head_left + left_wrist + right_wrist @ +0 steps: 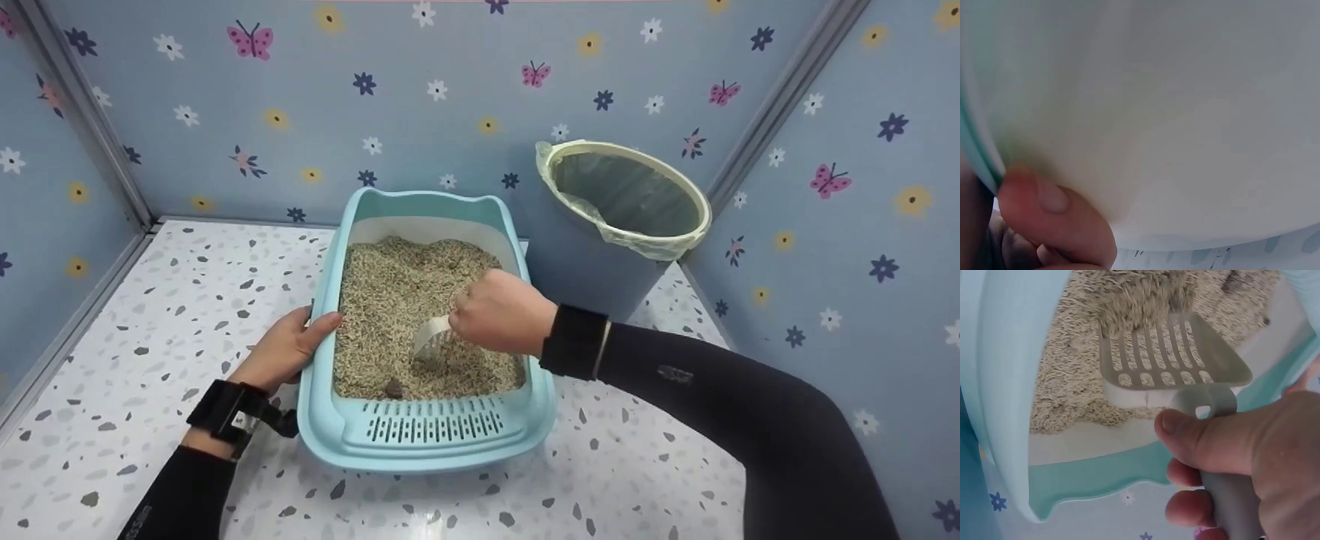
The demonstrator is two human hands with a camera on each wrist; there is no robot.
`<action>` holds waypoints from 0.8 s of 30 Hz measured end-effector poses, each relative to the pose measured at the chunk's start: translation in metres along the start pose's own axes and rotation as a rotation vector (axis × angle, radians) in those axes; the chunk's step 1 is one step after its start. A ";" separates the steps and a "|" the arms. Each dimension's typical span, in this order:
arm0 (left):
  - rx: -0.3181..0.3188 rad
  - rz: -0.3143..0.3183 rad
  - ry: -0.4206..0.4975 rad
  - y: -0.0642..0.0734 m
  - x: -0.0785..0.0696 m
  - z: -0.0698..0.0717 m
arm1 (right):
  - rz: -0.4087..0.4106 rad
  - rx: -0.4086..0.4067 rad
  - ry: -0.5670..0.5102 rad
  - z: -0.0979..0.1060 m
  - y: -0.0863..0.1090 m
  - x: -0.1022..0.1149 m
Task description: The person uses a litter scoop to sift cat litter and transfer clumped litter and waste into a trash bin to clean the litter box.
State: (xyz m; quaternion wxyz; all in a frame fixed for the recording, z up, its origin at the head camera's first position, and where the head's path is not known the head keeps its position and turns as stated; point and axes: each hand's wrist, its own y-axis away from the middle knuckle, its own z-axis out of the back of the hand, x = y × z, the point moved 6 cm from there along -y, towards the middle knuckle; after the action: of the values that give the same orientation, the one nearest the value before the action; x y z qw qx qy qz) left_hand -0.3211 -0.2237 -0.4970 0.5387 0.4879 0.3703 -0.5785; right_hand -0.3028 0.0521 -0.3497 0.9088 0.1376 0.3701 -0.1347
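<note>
A light blue litter box (315,435) with a slotted front ledge stands on the speckled surface, filled with tan pellet litter (390,300). My left hand (276,346) grips its left rim, thumb over the edge and fingers outside. In the left wrist view the thumb (1055,219) shows against the box's pale wall. My right hand (504,311) holds a grey slotted litter scoop (1145,379) by its handle, thumb along the top. The scoop's front end is in the litter, with pellets heaped on its slots. A dark brown clump (394,388) lies near the front ledge.
Behind and right of the box stands a blue-grey trash bin (592,274) with a pale rim and a translucent liner (652,246) folded over it. Blue flowered panels (435,120) enclose the back and both sides.
</note>
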 end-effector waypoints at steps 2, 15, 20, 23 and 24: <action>0.003 -0.002 0.000 0.001 -0.001 0.000 | -0.039 -0.032 -0.034 0.004 0.004 -0.008; 0.005 -0.012 -0.005 0.001 -0.003 -0.001 | -0.480 0.104 -0.435 -0.042 0.010 -0.056; 0.000 -0.007 0.000 0.002 -0.003 0.000 | -0.598 0.192 -0.712 -0.069 -0.005 -0.047; 0.004 -0.014 0.024 0.001 -0.003 -0.001 | -0.610 0.202 -0.862 -0.080 -0.019 -0.036; 0.003 -0.017 0.033 0.001 -0.003 -0.001 | -0.611 0.196 -0.898 -0.083 -0.023 -0.033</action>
State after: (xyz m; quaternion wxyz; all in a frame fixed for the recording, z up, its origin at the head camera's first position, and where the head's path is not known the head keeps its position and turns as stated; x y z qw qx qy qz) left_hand -0.3198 -0.2219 -0.4944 0.5267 0.4949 0.3827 -0.5754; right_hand -0.3866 0.0647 -0.3867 0.8799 0.0370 -0.0453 -0.4715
